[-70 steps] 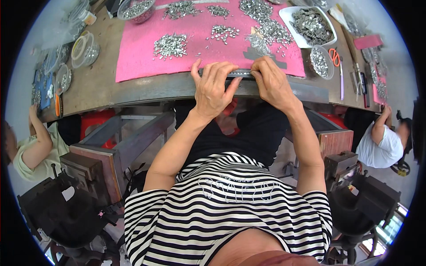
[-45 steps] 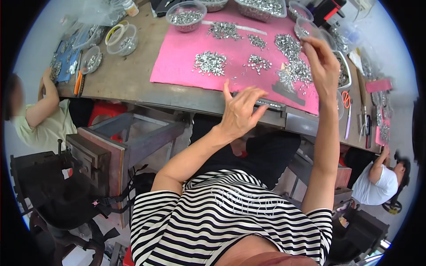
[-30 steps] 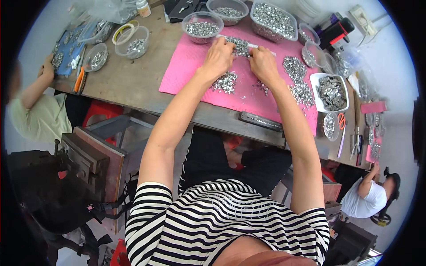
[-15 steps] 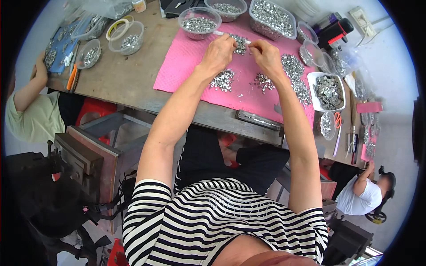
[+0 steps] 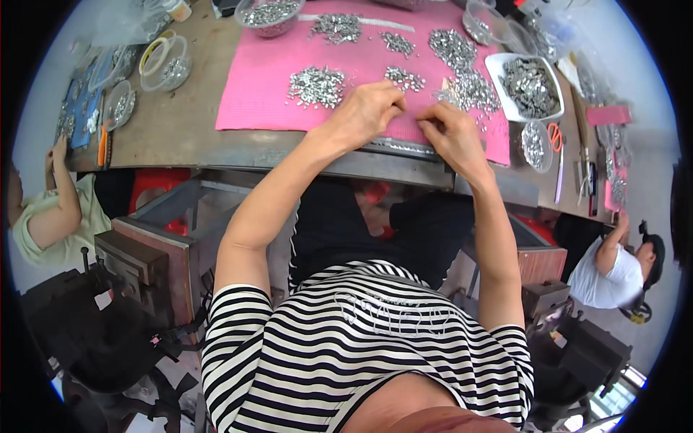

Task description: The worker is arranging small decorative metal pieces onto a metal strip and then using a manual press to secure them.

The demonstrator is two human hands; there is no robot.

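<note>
Left hand (image 5: pixel 367 112) and right hand (image 5: pixel 456 137) near narrow metal bar (image 5: pixel 404 149), along worktop's (image 5: pixel 196 86) front edge.
Thumbs and fingers drawn together; cannot tell what, if anything, they pinch. Bar likely stiff, heavyish, slick; best held at both ends.

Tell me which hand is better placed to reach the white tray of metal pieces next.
Probably the right hand: the white tray lies to its right and nearer to it than to the left hand.
</note>
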